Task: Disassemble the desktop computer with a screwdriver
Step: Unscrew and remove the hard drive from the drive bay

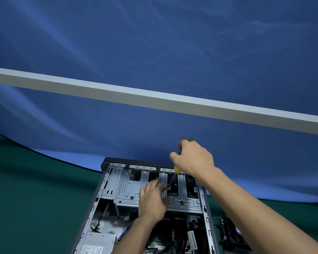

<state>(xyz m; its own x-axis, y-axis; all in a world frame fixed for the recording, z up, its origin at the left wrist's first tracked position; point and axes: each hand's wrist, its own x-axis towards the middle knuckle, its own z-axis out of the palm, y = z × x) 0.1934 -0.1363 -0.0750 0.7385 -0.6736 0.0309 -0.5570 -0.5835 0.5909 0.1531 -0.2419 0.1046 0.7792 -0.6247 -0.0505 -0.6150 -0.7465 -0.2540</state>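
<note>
While the case (117, 208) lies open on its side on the green mat (35, 198), the right hand (193, 158) above its far end grips the yellow-handled screwdriver (173, 177), fingers curled round the handle, its tip down on the drive cage (128, 191) inside. The left hand (152, 200) rests on that cage beside the tip, fingers loosely spread, holding nothing. Right of the case lies a fan (235, 233). Behind it hangs a blue cloth (154, 43), crossed by a grey bar (154, 99).
</note>
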